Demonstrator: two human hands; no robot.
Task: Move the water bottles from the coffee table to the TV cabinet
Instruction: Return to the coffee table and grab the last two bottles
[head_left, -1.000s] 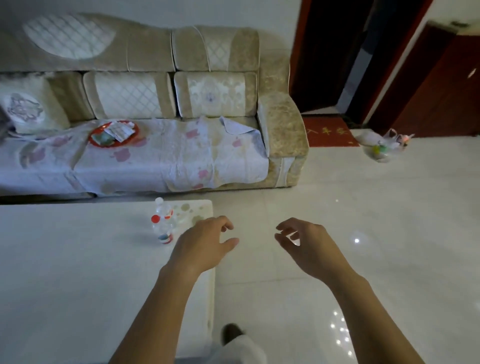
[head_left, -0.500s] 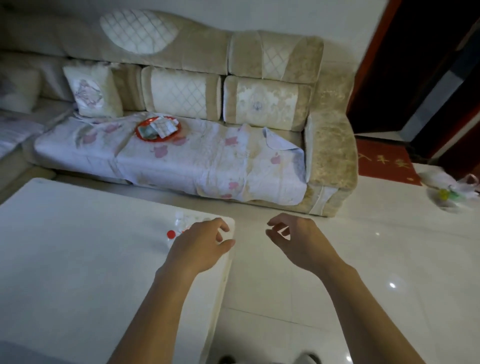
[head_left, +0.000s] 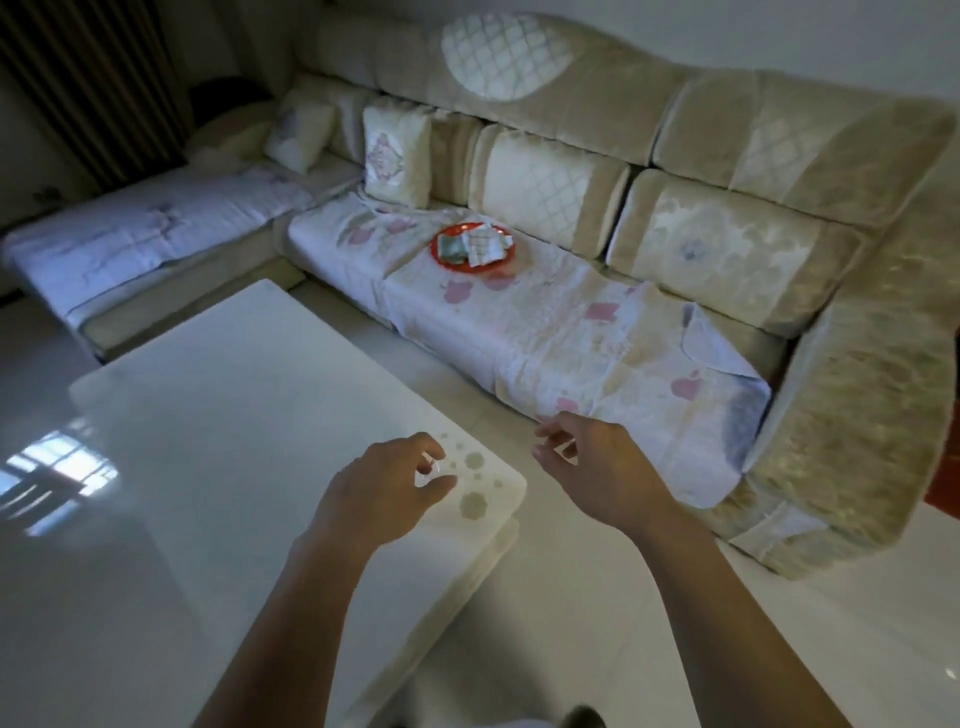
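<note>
In the head view, the left hand (head_left: 382, 496) hangs over the near right corner of the white table (head_left: 218, 441), palm down, fingers curled in a loose claw with the thumb set apart from the forefinger. In the gap between thumb and fingertips a small clear, glinting bit of the water bottle (head_left: 429, 470) shows; the rest of the bottle is hidden beneath the hand, so how many bottles stand there cannot be told. The hand is cupped around that spot, but whether the fingers actually press on the plastic cannot be told from this angle.

Just beyond the left hand's fingertips, the table corner carries a scatter of pale olive flower marks (head_left: 474, 483).

The right hand (head_left: 597, 467) floats to the right of the left one, past the table's edge and above the glossy floor (head_left: 675, 649). Its fingers are half bent and spread, thumb and forefinger apart, and it holds and touches nothing.

Ahead of both hands runs a beige sofa (head_left: 727, 218) with a pale flowered cover over its seat. On that seat, well beyond the left hand, lies a red plate (head_left: 447, 257) with folded cloths or packets on it. Farther left of the hands a cushion (head_left: 397, 150) leans against the sofa back.
</note>
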